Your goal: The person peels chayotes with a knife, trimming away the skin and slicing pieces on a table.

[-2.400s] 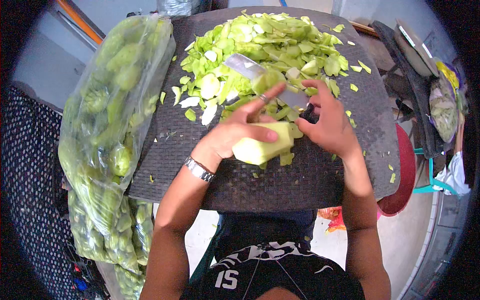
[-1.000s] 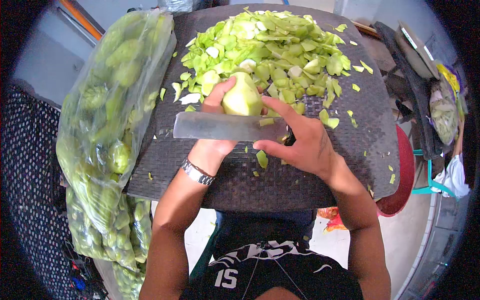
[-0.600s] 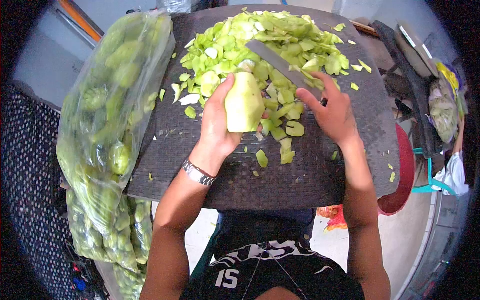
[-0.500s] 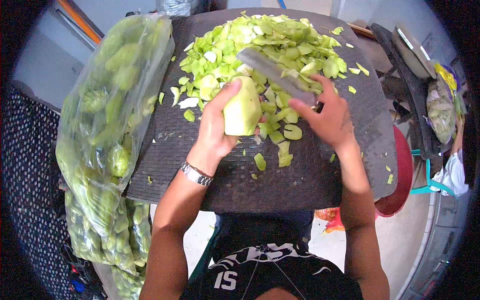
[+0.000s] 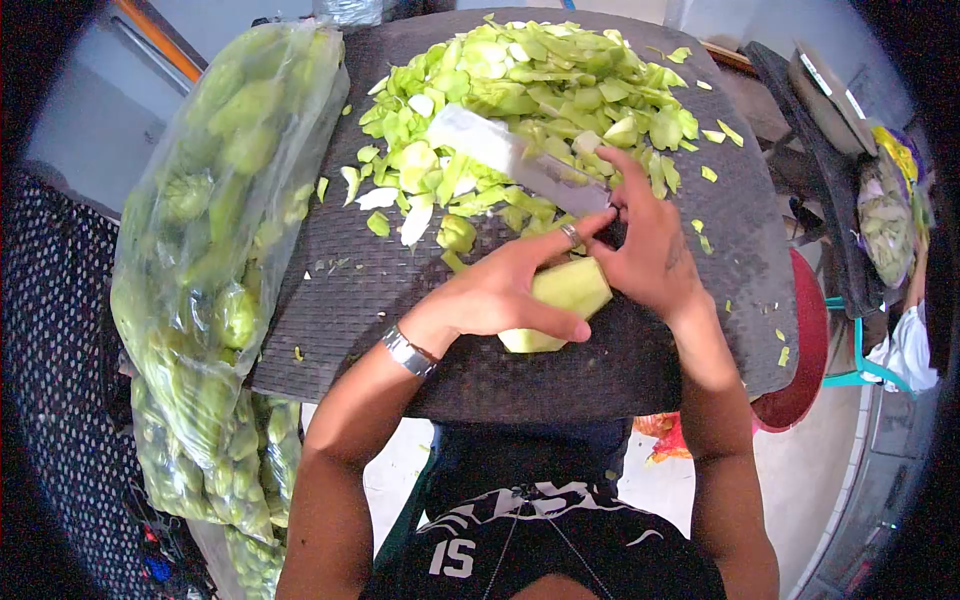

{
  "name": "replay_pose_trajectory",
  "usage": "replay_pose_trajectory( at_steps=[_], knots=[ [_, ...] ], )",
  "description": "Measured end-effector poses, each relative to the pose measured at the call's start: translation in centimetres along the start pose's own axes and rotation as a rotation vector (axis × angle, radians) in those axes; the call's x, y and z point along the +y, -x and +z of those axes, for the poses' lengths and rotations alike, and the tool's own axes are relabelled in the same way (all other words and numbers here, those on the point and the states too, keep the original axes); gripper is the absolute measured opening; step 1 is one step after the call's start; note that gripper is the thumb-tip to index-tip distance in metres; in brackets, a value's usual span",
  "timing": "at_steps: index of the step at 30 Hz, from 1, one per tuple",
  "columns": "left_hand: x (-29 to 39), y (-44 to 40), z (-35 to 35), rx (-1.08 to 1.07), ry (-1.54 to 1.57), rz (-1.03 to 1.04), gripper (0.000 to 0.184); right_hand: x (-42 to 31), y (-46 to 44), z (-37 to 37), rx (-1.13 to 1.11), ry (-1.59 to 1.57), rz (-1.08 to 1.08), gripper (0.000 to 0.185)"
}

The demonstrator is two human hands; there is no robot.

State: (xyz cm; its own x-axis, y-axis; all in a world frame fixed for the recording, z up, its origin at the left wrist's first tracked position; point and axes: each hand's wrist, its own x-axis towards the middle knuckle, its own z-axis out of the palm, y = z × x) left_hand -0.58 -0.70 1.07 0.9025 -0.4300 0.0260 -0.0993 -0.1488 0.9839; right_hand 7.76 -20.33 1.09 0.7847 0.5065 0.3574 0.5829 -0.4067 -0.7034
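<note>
Clasping a pale, faceted fruit (image 5: pixel 575 287) in the left hand (image 5: pixel 498 293), on the wearer's side of the pile of peelings (image 5: pixel 560 85) and apart from it. Gripping with the thumb laid over the fruit's near face, index finger stretched past its far side toward the right hand (image 5: pixel 650 245). Too hidden to judge any contact between that fingertip and the right hand. Holding a knife (image 5: pixel 520 160) in the right hand, off the near right corner of the pile, with closed fingers around a dark, mostly covered handle. Pointing the blade leftward and away from the wearer, over the near part of the pile; impossible to tell whether touching it.

Lying, seen from the right hand's grip, to the left and farther out from the pile: the fruit. Slanted along its long axis, from a left end farthest from the pile to a right end nearer it, just beside the right hand. Set across the blade's line, not under its edge. Enclosed by the left hand, so nearest to that one.

Left of the pile, along the table (image 5: pixel 320 330): a clear plastic bag (image 5: pixel 330 100) of whole green fruits (image 5: pixel 237 318). Scattered to its right: loose scraps (image 5: pixel 729 132).
</note>
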Motion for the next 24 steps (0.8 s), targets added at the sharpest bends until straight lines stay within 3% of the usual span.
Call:
replay_pose_trajectory(
  at_steps=[5, 7, 10, 14, 17, 21, 24],
  knots=[
    [0.8, 0.0, -1.5, 0.102, 0.268, -0.04, 0.106, -1.0, -0.2, -1.0, -0.034, 0.031, -0.001, 0.078],
    [0.4, 0.2, -2.8, 0.259, 0.246, 0.012, 0.106, -0.8, -0.1, -1.3, -0.031, 0.054, 0.023, 0.078],
    [0.7, 1.2, -5.0, 0.482, 0.484, -0.029, 0.095, -0.6, -0.3, -1.5, -0.031, 0.061, 0.018, 0.076],
    [-1.2, 1.8, -8.1, 0.729, 0.782, 0.019, 0.044, -0.4, -0.2, -1.5, -0.029, 0.085, 0.036, 0.072],
    [-1.4, 2.3, -8.8, 0.749, 1.144, 0.094, 0.041, -0.1, -0.2, -1.2, 0.028, 0.091, 0.095, 0.063],
    [-0.8, 1.6, -7.9, 0.92, 1.102, 0.099, 0.041, -1.0, -0.2, -0.8, 0.033, 0.026, 0.176, 0.04],
    [0.1, 1.2, -6.7, 0.931, 0.958, 0.047, 0.041, -1.7, 0.0, -0.1, -0.159, -0.186, 0.258, 0.045]
  ],
)
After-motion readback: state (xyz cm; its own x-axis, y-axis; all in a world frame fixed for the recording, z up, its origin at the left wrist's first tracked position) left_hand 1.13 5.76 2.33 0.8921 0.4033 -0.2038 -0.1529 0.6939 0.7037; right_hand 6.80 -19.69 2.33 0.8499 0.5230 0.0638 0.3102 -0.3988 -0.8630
